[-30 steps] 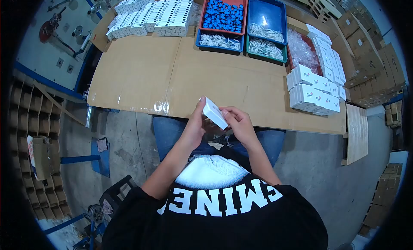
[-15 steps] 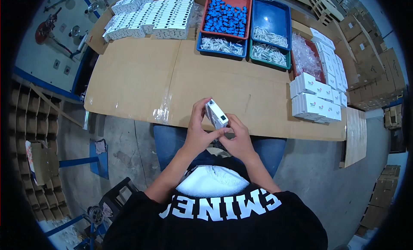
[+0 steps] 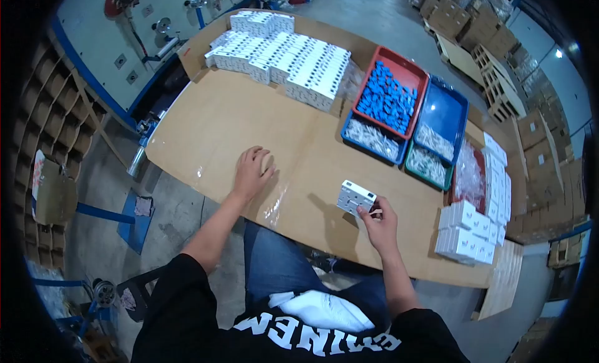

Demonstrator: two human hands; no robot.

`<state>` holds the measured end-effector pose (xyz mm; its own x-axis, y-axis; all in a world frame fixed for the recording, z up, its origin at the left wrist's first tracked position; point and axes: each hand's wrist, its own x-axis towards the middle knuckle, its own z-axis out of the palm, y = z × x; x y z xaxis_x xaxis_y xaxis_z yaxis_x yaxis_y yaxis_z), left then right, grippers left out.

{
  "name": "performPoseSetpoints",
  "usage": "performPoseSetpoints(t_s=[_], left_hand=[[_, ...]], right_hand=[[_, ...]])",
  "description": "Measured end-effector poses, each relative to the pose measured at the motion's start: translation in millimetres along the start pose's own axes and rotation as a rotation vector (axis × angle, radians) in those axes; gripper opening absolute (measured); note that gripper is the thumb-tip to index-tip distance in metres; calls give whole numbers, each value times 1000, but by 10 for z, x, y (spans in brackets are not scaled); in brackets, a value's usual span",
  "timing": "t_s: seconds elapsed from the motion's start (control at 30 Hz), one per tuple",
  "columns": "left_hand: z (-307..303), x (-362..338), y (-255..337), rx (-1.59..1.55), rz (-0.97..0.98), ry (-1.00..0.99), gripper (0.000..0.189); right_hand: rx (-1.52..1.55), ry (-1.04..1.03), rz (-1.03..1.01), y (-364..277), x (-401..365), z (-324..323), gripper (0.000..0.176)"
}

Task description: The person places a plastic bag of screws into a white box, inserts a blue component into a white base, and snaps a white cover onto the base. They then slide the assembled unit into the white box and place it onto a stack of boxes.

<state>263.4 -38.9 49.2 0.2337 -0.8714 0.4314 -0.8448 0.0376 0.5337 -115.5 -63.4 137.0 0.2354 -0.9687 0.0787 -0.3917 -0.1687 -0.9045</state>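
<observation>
In my right hand (image 3: 382,224) is a small white box (image 3: 355,198) with a dark square on its narrow side and printing on its broad face. Thumb and fingers grip its right end, and it is held above the cardboard-covered table (image 3: 237,122), casting a shadow to the left. My left hand (image 3: 253,172) rests by the table's near edge, palm down, fingers spread and holding nothing. Similar white boxes (image 3: 281,57) stand in packed rows at the back left.
A red tray (image 3: 419,73) of blue pieces sits at the back, beside a blue tray (image 3: 458,104). Blue and green trays below hold small white packets (image 3: 374,135). Clear plastic bags (image 3: 468,176) fill another red tray. White boxes (image 3: 465,235) are stacked at the right edge.
My hands have parted. The left has let go of the box and come down on the table at left; the right has carried the box rightward. The view has turned and tilted.
</observation>
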Motion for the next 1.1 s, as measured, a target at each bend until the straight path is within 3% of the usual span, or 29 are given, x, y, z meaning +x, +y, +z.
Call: performPoseSetpoints(t_s=[0.07, 0.17, 0.23, 0.3, 0.33, 0.37, 0.43, 0.57, 0.7, 0.83, 1.1], left_hand=[[-105, 71, -213, 87, -26, -45, 46], [-180, 93, -42, 195, -8, -73, 48], [-141, 92, -123, 171, -30, -27, 48], [-176, 110, -110, 157, -39, -38, 48], [-193, 123, -108, 162, -37, -25, 48], [-204, 128, -99, 174, -45, -41, 46], [-232, 172, -98, 193, -62, -46, 45], [-255, 217, -138, 158, -77, -94, 49], [-305, 300, -145, 170, -101, -140, 51], [-263, 314, -204, 169, -107, -137, 53], [-249, 373, -245, 140, -139, -140, 54]], right_hand=[[42, -21, -20, -74, 436, 131, 27], [103, -64, -102, -268, 1160, 361, 31], [88, -56, -245, -329, 1744, 582, 30], [-35, -73, -252, -536, 2282, 750, 32], [30, -1, -337, -254, 2728, 947, 33], [63, -51, -288, -427, 2974, 1039, 37], [-14, 40, -464, -343, 3723, 1349, 40], [-126, 183, -403, -702, 4666, 1858, 39], [-10, 189, -344, -801, 5418, 2351, 35], [-133, 244, -333, -908, 5822, 2724, 35], [-249, 231, -463, -916, 6433, 3264, 35]])
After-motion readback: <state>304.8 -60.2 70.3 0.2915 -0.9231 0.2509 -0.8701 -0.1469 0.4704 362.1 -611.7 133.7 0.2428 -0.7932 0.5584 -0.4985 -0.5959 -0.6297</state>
